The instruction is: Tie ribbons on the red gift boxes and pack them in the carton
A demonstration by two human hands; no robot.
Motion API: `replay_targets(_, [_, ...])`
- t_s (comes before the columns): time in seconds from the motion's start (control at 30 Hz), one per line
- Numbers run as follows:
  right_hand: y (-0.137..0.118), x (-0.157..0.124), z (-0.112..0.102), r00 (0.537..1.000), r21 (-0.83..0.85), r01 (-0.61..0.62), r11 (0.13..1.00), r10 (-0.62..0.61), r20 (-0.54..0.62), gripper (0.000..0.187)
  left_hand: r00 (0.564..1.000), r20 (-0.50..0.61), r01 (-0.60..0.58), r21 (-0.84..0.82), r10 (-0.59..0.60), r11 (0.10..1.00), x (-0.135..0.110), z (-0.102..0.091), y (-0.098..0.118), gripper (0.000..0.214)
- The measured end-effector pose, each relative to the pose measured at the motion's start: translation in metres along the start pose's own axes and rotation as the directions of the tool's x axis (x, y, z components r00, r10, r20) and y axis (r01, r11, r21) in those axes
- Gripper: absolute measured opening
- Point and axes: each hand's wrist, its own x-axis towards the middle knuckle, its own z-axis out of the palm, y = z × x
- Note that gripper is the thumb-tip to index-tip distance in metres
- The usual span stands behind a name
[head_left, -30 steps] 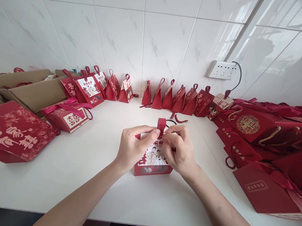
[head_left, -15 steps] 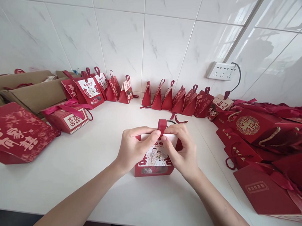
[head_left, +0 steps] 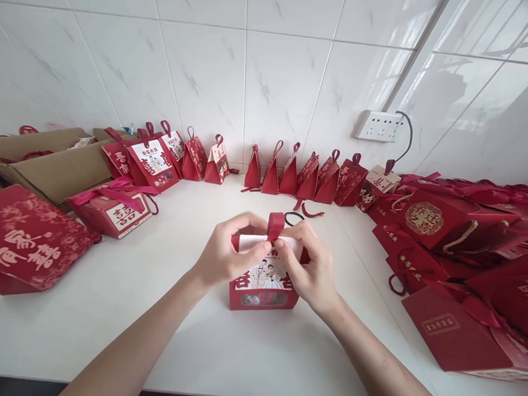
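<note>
A red gift box (head_left: 263, 303) stands upright on the white table in front of me, its white front panel printed with a wedding couple and a clear window low down. From its top rises a dark red ribbon loop (head_left: 275, 223). My left hand (head_left: 232, 252) pinches the box's top edge on the left side of the ribbon. On the other side, my right hand (head_left: 308, 263) grips the same edge, its thumb close to the left thumb. The fingers behind the box are hidden. Just behind my right hand lies a black ring-shaped band (head_left: 294, 218).
Several small red gift boxes (head_left: 271, 174) line the tiled wall. A red box with a pink bow (head_left: 115, 209), a larger red box (head_left: 30, 240) and brown cartons (head_left: 59, 171) stand left. Red boxes with rope handles (head_left: 438, 220) pile up right. A loose ribbon (head_left: 311, 212) lies behind my hands.
The view has shifted slightly. Both hands stay on the box's top; the white top edge now shows folded forward more, and the thumbs sit a little lower beneath the ribbon loop.
</note>
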Motion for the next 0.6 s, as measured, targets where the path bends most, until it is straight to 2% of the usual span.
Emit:
replay_targets(0.13, [0.0009,0.0007,-0.0011,1.0,0.013,0.002,1.0,-0.002,0.004,0.011,0.997,-0.033,-0.067,0.018,0.068,0.998,-0.0002,0.0006,-0.0045,0.004])
replay_targets(0.3, [0.0014,0.0022,-0.0031,0.998,0.041,-0.049,0.998,0.048,0.031,0.012,0.998,-0.049,-0.03,0.026,0.031,0.999,-0.0011,0.0025,-0.0042,0.01])
replay_targets(0.47, [-0.001,0.0008,-0.0009,0.996,0.012,-0.084,0.996,0.084,-0.012,0.014,0.991,-0.099,-0.079,0.087,0.087,0.993,-0.0019,0.0041,-0.0015,0.015])
replay_targets(0.6, [-0.0013,-0.0001,-0.0003,0.998,-0.025,-0.066,0.998,0.066,-0.018,0.014,0.986,-0.129,-0.095,0.11,0.109,0.989,-0.0021,0.0061,-0.0013,0.015])
